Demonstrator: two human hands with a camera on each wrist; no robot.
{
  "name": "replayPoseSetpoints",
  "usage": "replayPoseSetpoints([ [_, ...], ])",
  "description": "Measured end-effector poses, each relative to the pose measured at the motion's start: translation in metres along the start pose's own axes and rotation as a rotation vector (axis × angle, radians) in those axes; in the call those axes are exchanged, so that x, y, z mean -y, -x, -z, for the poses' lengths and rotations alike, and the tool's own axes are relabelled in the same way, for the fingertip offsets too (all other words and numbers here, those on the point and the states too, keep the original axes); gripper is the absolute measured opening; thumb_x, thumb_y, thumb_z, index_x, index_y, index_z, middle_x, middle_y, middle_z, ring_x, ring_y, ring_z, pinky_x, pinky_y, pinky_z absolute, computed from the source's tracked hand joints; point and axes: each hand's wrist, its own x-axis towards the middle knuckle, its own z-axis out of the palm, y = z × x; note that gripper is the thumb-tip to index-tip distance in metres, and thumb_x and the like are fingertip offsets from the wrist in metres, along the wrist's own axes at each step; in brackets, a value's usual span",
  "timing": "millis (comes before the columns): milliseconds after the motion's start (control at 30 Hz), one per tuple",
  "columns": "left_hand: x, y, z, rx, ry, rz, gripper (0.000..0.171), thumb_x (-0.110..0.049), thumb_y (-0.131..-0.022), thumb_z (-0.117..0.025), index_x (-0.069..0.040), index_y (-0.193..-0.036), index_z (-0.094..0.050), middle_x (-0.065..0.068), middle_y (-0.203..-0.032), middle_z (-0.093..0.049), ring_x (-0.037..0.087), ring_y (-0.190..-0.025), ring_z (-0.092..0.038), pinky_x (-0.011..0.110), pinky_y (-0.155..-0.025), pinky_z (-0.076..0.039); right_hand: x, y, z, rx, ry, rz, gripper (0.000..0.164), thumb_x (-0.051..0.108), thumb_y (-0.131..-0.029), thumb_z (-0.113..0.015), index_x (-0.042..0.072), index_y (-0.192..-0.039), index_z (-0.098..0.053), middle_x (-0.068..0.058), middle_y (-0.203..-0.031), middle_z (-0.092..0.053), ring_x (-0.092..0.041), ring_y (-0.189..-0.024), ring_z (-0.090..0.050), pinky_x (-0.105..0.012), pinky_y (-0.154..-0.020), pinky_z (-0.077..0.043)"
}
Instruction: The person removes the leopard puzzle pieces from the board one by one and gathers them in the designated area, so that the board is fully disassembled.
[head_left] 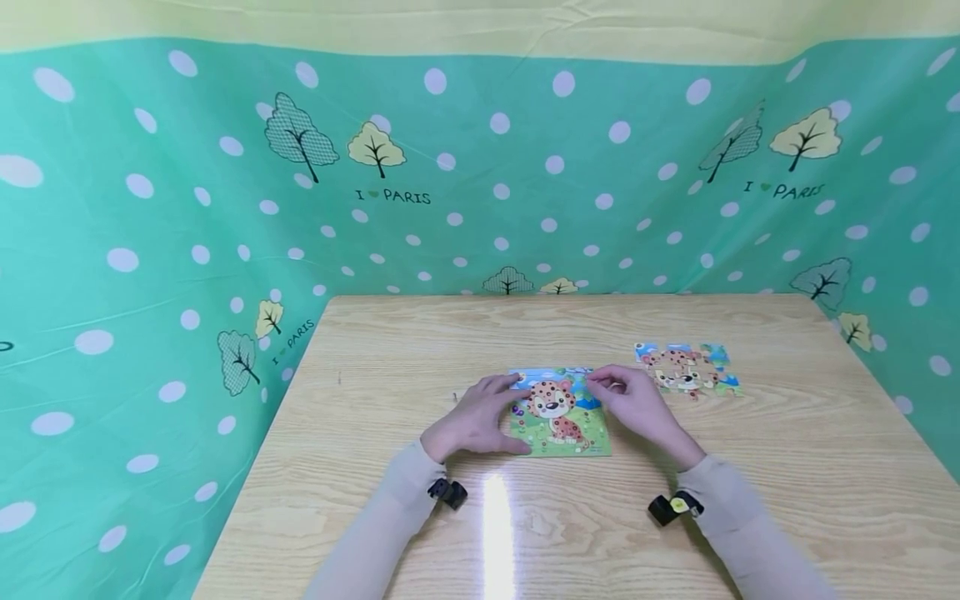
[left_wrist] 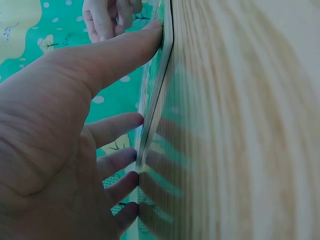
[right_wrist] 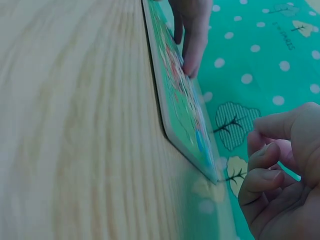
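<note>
A picture puzzle board point(head_left: 558, 421) with a spotted leopard cub on green grass lies flat on the table in the head view. My left hand point(head_left: 480, 417) spans its left side, thumb at the near left corner and fingertips over the upper left part. In the left wrist view, the thumb point(left_wrist: 115, 57) lies along the board's edge point(left_wrist: 152, 100), with the other fingers spread and nearly straight. Over the board's far right corner is my right hand point(head_left: 630, 404). Its thumb and index fingertips meet in the right wrist view, the other fingers curl point(right_wrist: 265, 175), and nothing shows between them.
To the right, beyond the right hand, lie several joined puzzle pieces point(head_left: 682, 367) with a leopard face and a jagged outline. A light wooden table point(head_left: 375, 517) carries everything. A green dotted cloth point(head_left: 495, 167) with printed trees hangs behind and at the sides.
</note>
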Motion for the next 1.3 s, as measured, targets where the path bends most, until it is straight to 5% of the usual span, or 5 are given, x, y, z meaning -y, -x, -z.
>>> replayPoseSetpoints([
  [333,0.000,0.001,-0.002,-0.015,0.008,0.002,0.096,-0.058,-0.083,-0.084,-0.024,-0.163,-0.045,0.005,-0.178,-0.025,0.035,-0.163,-0.024,0.063,-0.131,-0.022,0.008,-0.001,-0.019,0.075,-0.050,0.014,0.019,0.019,-0.102,-0.073,0.005,-0.114,-0.079,-0.012,-0.094,-0.076,-0.012,-0.067,-0.057,-0.022,-0.057,-0.048],
  [567,0.001,0.002,-0.002,-0.019,0.016,-0.003,0.095,-0.059,-0.083,-0.084,-0.023,-0.163,-0.045,0.007,-0.178,-0.026,0.036,-0.163,-0.024,0.064,-0.131,-0.021,0.018,0.003,-0.032,0.115,-0.037,0.026,0.019,0.018,-0.101,-0.073,0.008,-0.116,-0.079,-0.006,-0.102,-0.077,-0.013,-0.074,-0.059,-0.022,-0.064,-0.050],
  [867,-0.001,0.001,-0.003,-0.018,0.011,-0.002,0.093,-0.059,-0.086,-0.081,-0.023,-0.164,-0.045,0.006,-0.178,-0.026,0.035,-0.164,-0.023,0.064,-0.131,-0.021,0.026,0.004,-0.051,0.261,0.043,0.136,0.016,0.020,-0.100,-0.075,0.011,-0.113,-0.079,0.002,-0.094,-0.071,-0.009,-0.070,-0.058,-0.022,-0.061,-0.050],
  [1133,-0.001,0.001,-0.003,-0.021,0.018,-0.008,0.092,-0.059,-0.087,-0.081,-0.022,-0.164,-0.044,0.006,-0.178,-0.026,0.036,-0.163,-0.023,0.065,-0.131,-0.020,0.031,0.006,-0.059,0.327,0.170,0.183,0.031,0.027,-0.096,-0.080,0.014,-0.124,-0.077,0.007,-0.091,-0.064,-0.010,-0.079,-0.054,-0.023,-0.068,-0.046],
  [1300,0.001,0.001,-0.001,-0.006,0.006,-0.032,0.099,-0.059,-0.083,-0.084,-0.022,-0.165,-0.042,0.005,-0.178,-0.024,0.036,-0.164,-0.021,0.066,-0.131,-0.020,0.033,0.005,-0.060,0.380,0.196,0.190,0.036,0.027,-0.094,-0.083,0.015,-0.126,-0.075,0.008,-0.081,-0.056,-0.006,-0.070,-0.048,-0.022,-0.063,-0.040],
])
